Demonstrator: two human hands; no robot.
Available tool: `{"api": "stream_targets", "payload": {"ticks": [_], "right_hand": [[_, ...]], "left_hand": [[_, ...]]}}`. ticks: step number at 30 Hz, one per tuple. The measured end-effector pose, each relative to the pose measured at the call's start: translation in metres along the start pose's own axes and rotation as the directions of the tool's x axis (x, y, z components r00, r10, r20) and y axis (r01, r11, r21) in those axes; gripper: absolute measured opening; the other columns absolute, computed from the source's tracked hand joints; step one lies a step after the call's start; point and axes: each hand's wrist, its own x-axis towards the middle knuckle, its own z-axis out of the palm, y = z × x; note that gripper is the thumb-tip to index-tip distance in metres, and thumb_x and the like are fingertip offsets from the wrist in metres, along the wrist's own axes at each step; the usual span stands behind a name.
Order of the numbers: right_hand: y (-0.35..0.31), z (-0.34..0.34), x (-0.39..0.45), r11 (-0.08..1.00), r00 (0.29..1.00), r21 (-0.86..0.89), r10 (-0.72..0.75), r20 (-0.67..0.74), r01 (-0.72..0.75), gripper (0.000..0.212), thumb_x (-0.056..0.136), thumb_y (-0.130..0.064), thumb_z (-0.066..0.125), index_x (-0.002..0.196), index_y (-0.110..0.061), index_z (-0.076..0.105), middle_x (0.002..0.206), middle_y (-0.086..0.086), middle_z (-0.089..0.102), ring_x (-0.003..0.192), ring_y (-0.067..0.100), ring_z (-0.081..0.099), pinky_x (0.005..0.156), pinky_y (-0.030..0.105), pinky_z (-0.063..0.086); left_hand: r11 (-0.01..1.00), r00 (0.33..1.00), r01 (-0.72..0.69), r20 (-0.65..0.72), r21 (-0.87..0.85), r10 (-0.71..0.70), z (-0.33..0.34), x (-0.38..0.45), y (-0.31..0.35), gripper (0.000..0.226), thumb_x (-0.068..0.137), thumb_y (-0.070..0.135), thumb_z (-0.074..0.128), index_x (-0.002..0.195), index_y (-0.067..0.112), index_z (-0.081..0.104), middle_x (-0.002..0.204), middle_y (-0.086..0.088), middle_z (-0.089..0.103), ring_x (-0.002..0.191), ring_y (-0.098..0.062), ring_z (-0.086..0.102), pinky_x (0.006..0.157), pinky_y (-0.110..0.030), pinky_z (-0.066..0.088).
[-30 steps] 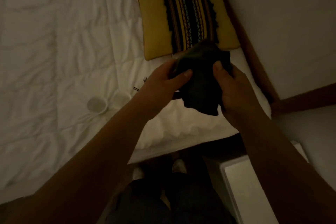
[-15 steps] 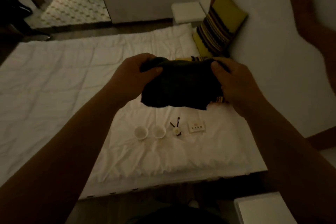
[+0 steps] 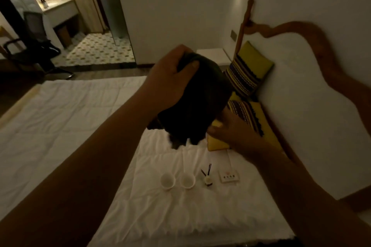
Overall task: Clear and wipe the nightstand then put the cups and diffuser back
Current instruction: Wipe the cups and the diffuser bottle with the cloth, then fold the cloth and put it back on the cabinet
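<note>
A dark cloth hangs in the air over the bed. My left hand grips its upper edge, thumb on top. My right hand holds its lower right side from beneath, fingers partly hidden by the cloth. Below them, on the white bedding, stand two small white cups side by side. Right of the cups is the little reed diffuser with dark sticks, then a small white card. The nightstand is out of view.
The white bed fills the middle. Two yellow striped pillows lie against the wall under a wooden headboard. A far white nightstand, a black chair and a bathroom doorway are behind.
The view has tilted up from the bed edge to the room. My left hand has lifted one end of the cloth higher while my right hand dropped lower under it.
</note>
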Motion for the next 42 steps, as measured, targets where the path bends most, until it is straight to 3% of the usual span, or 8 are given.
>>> {"api": "stream_targets", "payload": {"ticks": [5,14,17,21,28,32,36,42], "right_hand": [[-0.015,0.039,0.012,0.959,0.999,0.283,-0.024,-0.027,0.031,0.018,0.087,-0.022,0.066,0.095,-0.036,0.075,0.097,-0.007,0.075,0.098,0.008,0.068,0.084,0.027,0.052],[-0.037,0.050,0.011,0.553,0.976,0.809,0.039,0.216,-0.201,0.064,0.082,-0.038,0.064,0.139,-0.015,0.047,0.136,0.015,0.056,0.122,0.036,0.055,0.092,0.045,0.051],[-0.038,0.058,0.012,0.524,0.972,0.821,0.066,0.224,-0.225,0.069,0.079,-0.035,0.066,0.140,-0.010,0.044,0.134,0.020,0.056,0.120,0.038,0.056,0.089,0.047,0.052],[-0.029,0.069,0.013,0.546,0.961,0.791,0.178,0.213,-0.276,0.060,0.073,-0.031,0.071,0.126,-0.007,0.057,0.122,0.022,0.063,0.113,0.037,0.062,0.087,0.047,0.053],[-0.023,0.094,0.006,0.718,0.931,0.617,0.122,0.344,-0.322,0.019,0.075,-0.022,0.073,0.089,-0.009,0.073,0.097,0.018,0.071,0.095,0.031,0.069,0.082,0.038,0.056],[-0.027,0.098,0.004,0.864,0.931,0.441,0.081,0.356,-0.244,0.018,0.074,-0.018,0.073,0.091,-0.015,0.076,0.101,0.017,0.072,0.096,0.030,0.070,0.083,0.038,0.057],[-0.033,0.102,-0.002,0.943,0.884,0.291,0.007,0.468,-0.161,0.027,0.074,-0.018,0.071,0.100,-0.013,0.073,0.101,0.015,0.072,0.098,0.029,0.069,0.090,0.046,0.054],[-0.039,0.120,-0.015,0.981,0.769,0.188,-0.148,0.622,0.037,0.015,0.083,-0.008,0.070,0.097,-0.005,0.070,0.092,0.016,0.072,0.090,0.027,0.070,0.082,0.038,0.058]], "left_hand": [[0.994,0.997,-0.035,0.078,0.103,0.027,-0.017,0.013,-0.007,0.008,0.099,0.032,0.045,0.103,0.027,0.051,0.087,0.015,0.055,0.081,0.001,0.054,0.064,-0.018,0.043],[0.938,0.935,0.341,-0.076,-0.068,-0.346,-0.050,0.006,-0.081,0.040,0.085,0.047,0.065,0.118,0.036,0.045,0.108,0.015,0.055,0.095,-0.004,0.055,0.076,-0.024,0.047],[0.677,0.697,0.658,-0.073,-0.329,-0.713,-0.020,-0.040,-0.107,0.070,0.083,0.050,0.067,0.140,0.030,0.031,0.138,-0.007,0.047,0.119,-0.027,0.051,0.095,-0.045,0.047],[0.207,0.396,0.905,0.558,-0.372,-0.729,0.020,-0.135,-0.125,0.036,0.090,0.038,0.061,0.121,0.019,0.057,0.119,-0.015,0.063,0.090,-0.025,0.068,0.080,-0.039,0.054],[-0.341,0.472,0.698,0.762,-0.630,-0.443,0.035,-0.201,-0.115,0.068,0.075,0.071,0.057,0.115,0.017,0.070,0.125,-0.022,0.062,0.113,-0.045,0.058,0.095,-0.063,0.042],[-0.124,0.549,0.677,0.610,-0.725,-0.572,0.010,-0.213,-0.097,0.087,0.051,0.067,0.083,0.126,0.026,0.064,0.129,-0.019,0.061,0.113,-0.044,0.059,0.087,-0.061,0.049],[0.127,0.578,0.679,0.419,-0.724,-0.700,-0.002,-0.235,-0.067,0.043,0.073,0.051,0.075,0.112,0.034,0.071,0.121,-0.008,0.067,0.107,-0.028,0.066,0.078,-0.042,0.057],[0.306,0.473,0.641,0.048,-0.704,-0.880,-0.011,-0.275,-0.025,0.049,0.071,0.047,0.067,0.115,0.025,0.065,0.108,-0.007,0.072,0.098,-0.027,0.070,0.076,-0.040,0.057]]}}
